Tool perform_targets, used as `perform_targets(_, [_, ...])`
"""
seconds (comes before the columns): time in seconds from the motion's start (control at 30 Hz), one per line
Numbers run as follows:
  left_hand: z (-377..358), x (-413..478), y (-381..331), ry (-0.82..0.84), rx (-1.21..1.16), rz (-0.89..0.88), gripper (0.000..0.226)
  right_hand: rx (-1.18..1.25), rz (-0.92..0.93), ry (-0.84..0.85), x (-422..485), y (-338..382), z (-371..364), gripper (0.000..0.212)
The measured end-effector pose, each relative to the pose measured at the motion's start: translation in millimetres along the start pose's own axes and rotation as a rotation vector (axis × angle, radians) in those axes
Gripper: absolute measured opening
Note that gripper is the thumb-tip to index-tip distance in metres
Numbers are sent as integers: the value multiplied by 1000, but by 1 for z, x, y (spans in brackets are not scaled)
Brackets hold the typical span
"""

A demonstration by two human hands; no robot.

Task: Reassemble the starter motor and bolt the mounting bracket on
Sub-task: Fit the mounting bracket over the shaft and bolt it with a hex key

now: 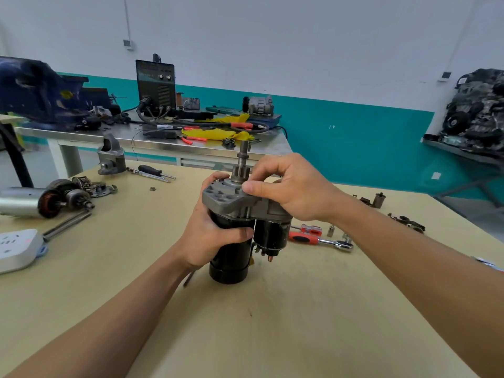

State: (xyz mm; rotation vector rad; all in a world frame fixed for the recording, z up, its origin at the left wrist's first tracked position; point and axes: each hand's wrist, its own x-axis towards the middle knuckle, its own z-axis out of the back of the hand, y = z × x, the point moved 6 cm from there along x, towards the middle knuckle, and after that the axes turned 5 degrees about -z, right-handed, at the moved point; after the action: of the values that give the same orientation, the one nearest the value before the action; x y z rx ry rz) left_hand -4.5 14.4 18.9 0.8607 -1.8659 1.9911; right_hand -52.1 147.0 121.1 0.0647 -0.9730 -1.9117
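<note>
A black starter motor (231, 257) stands upright on the tan table (272, 323), its pinion shaft (242, 159) pointing up. A grey cast mounting bracket (226, 200) sits on top of it. My left hand (207, 236) grips the black body just under the bracket. My right hand (286, 184) rests over the bracket's right side, thumb and fingers pinching at a spot beside the pinion gear; what they pinch is hidden. The black solenoid (271, 233) hangs on the motor's right side.
A red-handled ratchet (319, 240) and small sockets (330, 230) lie right of the motor. At the left are a second armature and housing (41, 201), a power strip (16, 248), a grey nose housing (110, 156) and screwdrivers (152, 171). A steel bench (152, 137) with a welder stands behind.
</note>
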Motion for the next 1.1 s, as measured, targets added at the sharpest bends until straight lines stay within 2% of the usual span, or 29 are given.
perform_targets(0.13, [-1,0,-1,21,19,-4,97,72,21,-72,0,0,-4,22])
perform_targets(0.23, [-1,0,-2,32,5,-13,98,121,52,5,-2,0,0,4])
perform_targets(0.3, [-2,0,-3,36,-8,-19,97,130,37,47,-4,-4,4,15])
perform_targets(0.37, [-4,0,-3,43,-8,-26,96,108,29,47,-3,-7,4,13])
perform_targets(0.43, [-6,0,-4,39,-7,-30,93,105,27,2,-2,-7,3,12])
perform_targets(0.53, [-6,-1,-6,35,-13,-40,92,163,39,-49,-4,-8,2,24])
perform_targets(0.63, [-7,-2,-7,46,-19,-46,93,159,75,16,-4,-8,2,4])
perform_targets(0.7, [-7,-1,-7,55,-13,-49,92,145,79,34,-6,-11,5,7])
perform_targets(0.73, [-8,-1,-7,56,-3,-49,91,159,71,28,-7,-11,5,4])
perform_targets(0.87, [-10,-1,-5,70,4,-50,91,208,125,-99,-11,-11,0,26])
perform_targets(0.93, [-11,-1,-5,80,4,-57,92,220,152,-129,-14,-10,0,23])
perform_targets(1.0, [-13,-1,-5,103,0,-62,92,260,127,-62,-18,-14,2,2])
perform_targets(1.1, [-17,1,-5,142,32,-64,95,352,53,53,-26,-28,8,5])
